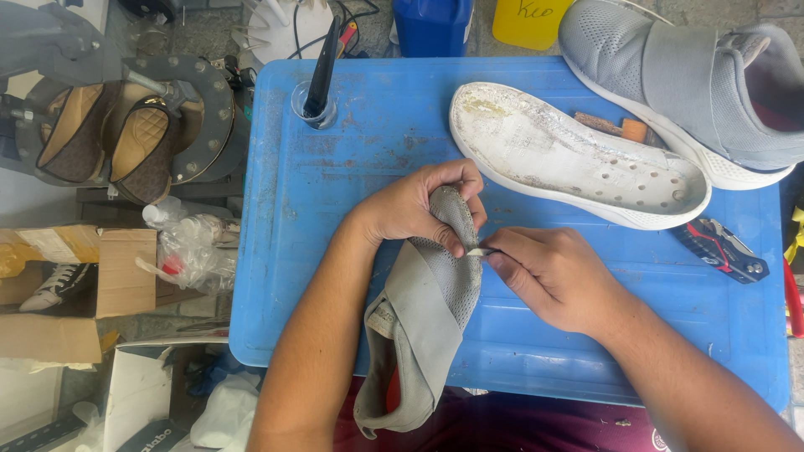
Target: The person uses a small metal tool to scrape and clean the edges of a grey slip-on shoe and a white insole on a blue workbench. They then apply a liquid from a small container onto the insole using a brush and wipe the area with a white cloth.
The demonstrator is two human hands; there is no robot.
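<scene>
The left hand (414, 209) grips the toe of a grey shoe upper (427, 310) over the blue table (352, 167), while the right hand (548, 276) pinches a small white strip (481, 251) at its edge, just below a detached white sole (578, 159).

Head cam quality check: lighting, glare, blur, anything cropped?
Head view: even daylight, soft shadows only under the left hand and right hand. Mild sheen on the blue plastic table, no blown glare. Hands, grey shoe upper and white sole are sharp. The intact grey shoe is cropped at the top-right edge; slight wide-angle bowing of the table edges.
</scene>
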